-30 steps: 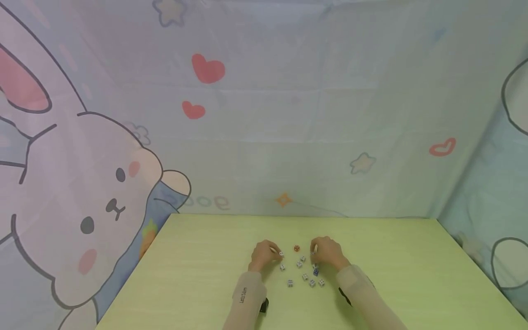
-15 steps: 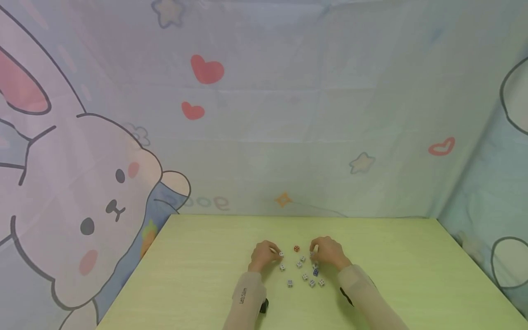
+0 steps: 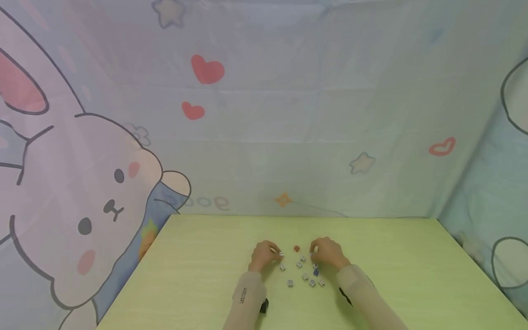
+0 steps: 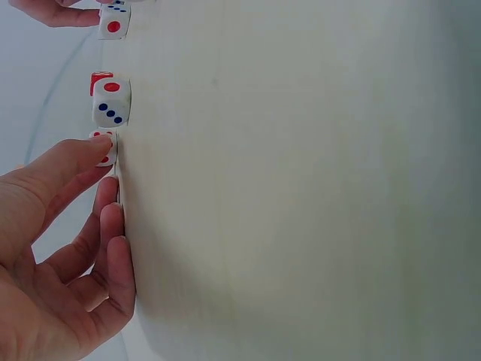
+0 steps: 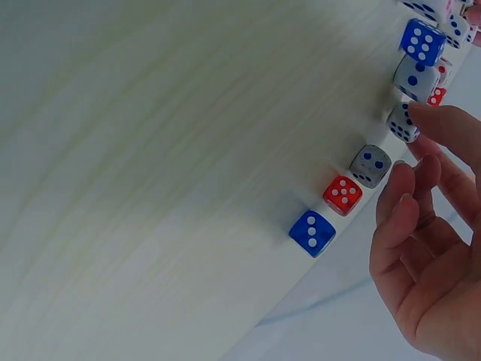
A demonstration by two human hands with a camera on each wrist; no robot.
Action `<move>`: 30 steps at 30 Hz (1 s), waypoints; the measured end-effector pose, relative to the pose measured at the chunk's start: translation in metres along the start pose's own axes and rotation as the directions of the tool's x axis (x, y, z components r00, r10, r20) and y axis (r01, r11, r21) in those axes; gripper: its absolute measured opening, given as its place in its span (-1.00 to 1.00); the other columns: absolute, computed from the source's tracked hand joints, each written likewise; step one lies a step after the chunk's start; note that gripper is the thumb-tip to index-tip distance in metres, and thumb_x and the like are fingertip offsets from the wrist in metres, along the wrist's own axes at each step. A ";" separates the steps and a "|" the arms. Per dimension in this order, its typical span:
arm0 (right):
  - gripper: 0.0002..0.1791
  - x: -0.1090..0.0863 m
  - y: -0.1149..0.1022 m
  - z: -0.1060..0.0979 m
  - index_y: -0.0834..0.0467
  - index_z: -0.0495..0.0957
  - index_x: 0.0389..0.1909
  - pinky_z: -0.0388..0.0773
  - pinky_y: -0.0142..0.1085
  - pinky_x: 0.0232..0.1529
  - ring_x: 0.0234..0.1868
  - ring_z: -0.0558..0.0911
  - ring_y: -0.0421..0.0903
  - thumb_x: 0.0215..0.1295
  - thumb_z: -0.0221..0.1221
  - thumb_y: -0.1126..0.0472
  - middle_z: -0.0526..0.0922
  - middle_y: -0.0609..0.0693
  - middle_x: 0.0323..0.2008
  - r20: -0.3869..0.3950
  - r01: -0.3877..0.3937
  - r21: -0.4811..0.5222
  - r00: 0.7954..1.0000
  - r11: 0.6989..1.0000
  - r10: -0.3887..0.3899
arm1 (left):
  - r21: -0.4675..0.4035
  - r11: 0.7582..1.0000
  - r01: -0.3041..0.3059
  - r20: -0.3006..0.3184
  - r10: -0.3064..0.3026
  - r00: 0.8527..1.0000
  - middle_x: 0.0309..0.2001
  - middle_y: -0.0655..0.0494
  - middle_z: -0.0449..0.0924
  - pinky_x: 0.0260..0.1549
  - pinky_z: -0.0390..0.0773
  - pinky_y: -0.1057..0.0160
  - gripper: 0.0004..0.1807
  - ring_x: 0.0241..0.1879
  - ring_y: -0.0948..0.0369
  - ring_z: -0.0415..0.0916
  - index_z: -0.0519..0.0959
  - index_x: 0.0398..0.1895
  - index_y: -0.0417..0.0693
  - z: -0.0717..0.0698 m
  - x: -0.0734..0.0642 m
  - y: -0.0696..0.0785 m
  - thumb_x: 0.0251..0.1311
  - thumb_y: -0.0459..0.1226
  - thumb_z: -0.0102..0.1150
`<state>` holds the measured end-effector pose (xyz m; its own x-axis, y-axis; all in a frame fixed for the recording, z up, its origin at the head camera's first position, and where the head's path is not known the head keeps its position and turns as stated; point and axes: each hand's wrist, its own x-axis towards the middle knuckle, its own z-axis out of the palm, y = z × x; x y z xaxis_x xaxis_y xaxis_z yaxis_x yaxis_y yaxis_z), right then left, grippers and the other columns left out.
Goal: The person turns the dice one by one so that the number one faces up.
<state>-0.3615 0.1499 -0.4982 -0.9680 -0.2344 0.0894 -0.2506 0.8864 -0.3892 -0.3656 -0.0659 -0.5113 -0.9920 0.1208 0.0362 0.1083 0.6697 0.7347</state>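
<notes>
On the pale yellow-green table my left hand [image 3: 264,254] pinches a white die [image 3: 282,254] between thumb and fingers, with its other fingers curled near the surface. Across from it, my right hand [image 3: 328,252] pinches another white die [image 5: 403,122] between thumb and index finger. A red die [image 3: 296,248] sits between the two hands, toward the back. Close to the right hand are a blue die [image 3: 316,272], and in the right wrist view a second blue die [image 5: 313,233], a red die [image 5: 343,195] and a greyish die [image 5: 370,165], which the hand hides from the head camera.
Several loose white dice, such as one in the middle [image 3: 299,265] and one toward the front [image 3: 290,283], lie between the forearms. The table [image 3: 198,266] ends at a hanging cloth [image 3: 264,151] printed with a rabbit, hearts and stars.
</notes>
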 end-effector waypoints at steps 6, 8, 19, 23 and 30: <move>-0.87 0.001 0.000 0.001 0.06 0.57 -0.48 0.35 -0.31 -0.60 -0.58 0.43 -0.17 -0.14 0.27 0.27 0.57 -0.04 -0.51 -0.021 0.013 0.003 1.000 1.000 -0.013 | -0.003 1.000 0.006 0.002 -0.006 1.000 -0.48 0.08 0.63 -0.47 0.44 0.22 -0.89 -0.47 0.21 0.50 0.64 -0.50 -0.08 0.000 0.001 -0.001 -0.16 -0.27 0.34; -0.86 0.001 0.000 0.002 0.05 0.54 -0.49 0.32 -0.32 -0.62 -0.61 0.41 -0.18 -0.15 0.27 0.29 0.54 -0.07 -0.57 -0.022 0.015 0.012 1.000 1.000 -0.015 | -0.006 1.000 0.004 0.007 -0.004 1.000 -0.48 0.08 0.64 -0.47 0.44 0.23 -0.89 -0.47 0.21 0.51 0.64 -0.50 -0.08 0.000 0.001 -0.001 -0.16 -0.28 0.34; -0.82 0.000 -0.001 0.002 0.01 0.49 -0.55 0.30 -0.35 -0.64 -0.64 0.41 -0.21 -0.15 0.31 0.27 0.50 -0.12 -0.66 -0.017 0.037 0.015 0.999 0.999 -0.037 | -0.005 1.000 0.017 0.004 -0.017 1.000 -0.44 0.07 0.63 -0.46 0.44 0.21 -0.86 -0.45 0.20 0.51 0.64 -0.48 -0.09 -0.002 0.000 0.001 -0.17 -0.27 0.34; -0.82 0.001 -0.001 0.001 0.01 0.51 -0.53 0.31 -0.34 -0.64 -0.64 0.42 -0.21 -0.15 0.33 0.25 0.50 -0.12 -0.66 -0.014 0.031 0.008 0.999 0.999 -0.031 | -0.013 1.000 0.021 0.004 -0.021 1.000 -0.43 0.06 0.63 -0.46 0.44 0.20 -0.85 -0.45 0.19 0.51 0.64 -0.47 -0.09 -0.003 -0.001 0.002 -0.18 -0.27 0.35; -0.79 0.000 0.000 0.001 0.05 0.59 -0.43 0.37 -0.31 -0.59 -0.56 0.46 -0.19 -0.17 0.36 0.17 0.56 -0.09 -0.55 -0.014 0.017 -0.007 1.000 1.000 -0.018 | -0.004 1.000 0.011 0.012 -0.011 1.000 -0.42 0.04 0.63 -0.46 0.44 0.21 -0.86 -0.44 0.18 0.51 0.64 -0.48 -0.11 0.000 0.000 -0.001 -0.16 -0.27 0.34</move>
<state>-0.3616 0.1492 -0.4995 -0.9635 -0.2441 0.1095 -0.2675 0.8852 -0.3807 -0.3661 -0.0661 -0.5121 -0.9924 0.1217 0.0199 0.0967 0.6680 0.7379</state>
